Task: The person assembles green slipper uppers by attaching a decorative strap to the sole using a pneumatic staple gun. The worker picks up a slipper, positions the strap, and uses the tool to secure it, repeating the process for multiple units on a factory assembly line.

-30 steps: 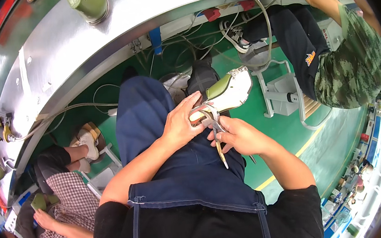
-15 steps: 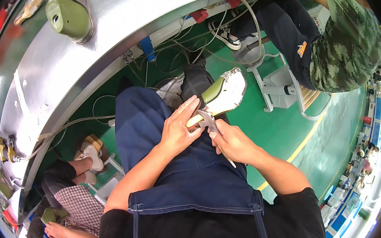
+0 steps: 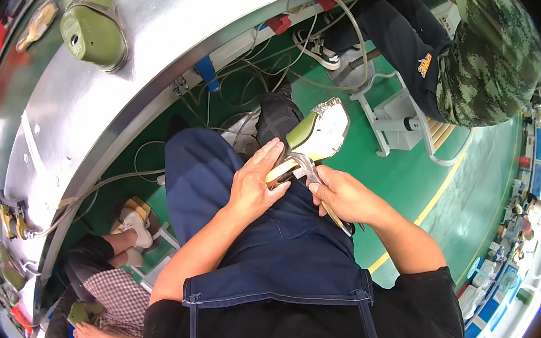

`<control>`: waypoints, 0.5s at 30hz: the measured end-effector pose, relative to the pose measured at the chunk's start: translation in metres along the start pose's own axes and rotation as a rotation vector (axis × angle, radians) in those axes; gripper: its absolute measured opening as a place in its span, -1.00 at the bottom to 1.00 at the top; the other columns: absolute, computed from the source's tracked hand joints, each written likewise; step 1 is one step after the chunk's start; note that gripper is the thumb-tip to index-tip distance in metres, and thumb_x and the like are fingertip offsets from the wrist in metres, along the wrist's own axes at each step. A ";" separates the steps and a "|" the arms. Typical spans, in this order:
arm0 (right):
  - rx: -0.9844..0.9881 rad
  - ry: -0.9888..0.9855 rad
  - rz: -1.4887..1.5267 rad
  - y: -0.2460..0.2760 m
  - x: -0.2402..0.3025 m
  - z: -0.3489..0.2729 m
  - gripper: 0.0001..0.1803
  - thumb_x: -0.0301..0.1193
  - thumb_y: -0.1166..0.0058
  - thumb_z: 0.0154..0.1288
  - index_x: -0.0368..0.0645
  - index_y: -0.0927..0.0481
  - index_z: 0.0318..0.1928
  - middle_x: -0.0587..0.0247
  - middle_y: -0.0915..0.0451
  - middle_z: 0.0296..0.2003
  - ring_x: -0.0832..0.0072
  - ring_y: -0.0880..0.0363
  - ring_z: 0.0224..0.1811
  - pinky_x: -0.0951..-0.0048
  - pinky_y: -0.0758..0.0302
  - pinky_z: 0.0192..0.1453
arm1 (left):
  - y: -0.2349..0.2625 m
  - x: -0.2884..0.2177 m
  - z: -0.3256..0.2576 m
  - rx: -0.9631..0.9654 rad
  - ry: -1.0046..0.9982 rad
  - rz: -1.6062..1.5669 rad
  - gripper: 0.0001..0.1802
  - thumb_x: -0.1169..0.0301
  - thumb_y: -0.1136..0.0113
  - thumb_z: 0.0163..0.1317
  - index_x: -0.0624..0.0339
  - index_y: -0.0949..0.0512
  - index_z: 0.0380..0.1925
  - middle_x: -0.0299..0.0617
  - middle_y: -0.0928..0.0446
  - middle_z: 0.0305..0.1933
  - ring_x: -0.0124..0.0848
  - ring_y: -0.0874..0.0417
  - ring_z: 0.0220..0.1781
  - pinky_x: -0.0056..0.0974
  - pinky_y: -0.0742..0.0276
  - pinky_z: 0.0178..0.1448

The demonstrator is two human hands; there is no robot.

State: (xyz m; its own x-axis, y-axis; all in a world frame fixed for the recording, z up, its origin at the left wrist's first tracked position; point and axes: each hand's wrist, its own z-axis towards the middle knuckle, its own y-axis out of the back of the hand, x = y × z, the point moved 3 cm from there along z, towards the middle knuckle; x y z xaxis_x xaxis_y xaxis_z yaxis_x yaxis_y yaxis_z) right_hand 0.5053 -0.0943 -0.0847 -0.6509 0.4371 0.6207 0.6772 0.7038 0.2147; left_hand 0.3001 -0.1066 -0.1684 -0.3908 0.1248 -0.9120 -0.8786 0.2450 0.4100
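A shoe upper on a green last (image 3: 316, 133), its pale sole side up, rests on my lap over a dark blue apron (image 3: 271, 240). My left hand (image 3: 255, 183) lies across the heel end and holds it down. My right hand (image 3: 341, 195) grips metal pliers (image 3: 314, 184) whose jaws meet the edge of the shoe near the heel. The handles run back under my palm.
A curved metal workbench (image 3: 82, 102) arcs across the upper left, with a green last (image 3: 93, 29) on it and cables hanging below. A person in a camouflage shirt (image 3: 487, 50) sits at the upper right. Another person in checked trousers (image 3: 111, 302) sits at the lower left. Green floor lies below.
The view has shifted, so the bench and the seated people sit differently in the picture. Both hands stay on the shoe and pliers, with only small movement.
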 end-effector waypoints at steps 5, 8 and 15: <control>-0.096 0.010 0.051 -0.011 -0.006 -0.003 -0.70 -0.30 0.08 0.69 -0.33 -0.45 -0.11 0.13 -0.63 -0.39 0.36 -0.70 -0.43 0.25 -0.60 -0.31 | -0.001 0.001 0.001 0.002 -0.007 -0.001 -0.06 0.49 -0.58 0.00 0.21 -0.45 0.47 0.09 -0.45 0.53 0.00 -0.56 0.49 -0.13 -0.54 0.50; -0.137 0.015 0.134 -0.020 -0.016 0.000 -0.71 -0.29 0.05 0.68 -0.33 -0.46 -0.11 0.15 -0.63 -0.40 0.40 -0.69 -0.43 0.28 -0.60 -0.33 | -0.001 0.001 0.001 -0.002 -0.012 0.030 -0.06 0.49 -0.58 0.00 0.21 -0.44 0.48 0.09 -0.46 0.52 0.00 -0.56 0.49 -0.13 -0.55 0.50; -0.164 0.009 0.324 -0.030 -0.027 0.000 -0.69 -0.26 0.02 0.68 -0.29 -0.48 -0.15 0.22 -0.63 -0.39 0.49 -0.66 -0.47 0.36 -0.58 -0.39 | 0.001 -0.001 0.001 0.020 -0.023 0.045 -0.07 0.50 -0.56 0.01 0.19 -0.44 0.48 0.08 -0.46 0.53 0.00 -0.55 0.50 -0.13 -0.54 0.51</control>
State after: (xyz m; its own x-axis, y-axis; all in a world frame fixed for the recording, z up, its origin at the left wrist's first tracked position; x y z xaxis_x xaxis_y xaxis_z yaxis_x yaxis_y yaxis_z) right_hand 0.5028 -0.1273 -0.1078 -0.3909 0.6170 0.6830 0.8944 0.4299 0.1235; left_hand 0.2994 -0.1058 -0.1671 -0.4233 0.1580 -0.8921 -0.8545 0.2576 0.4511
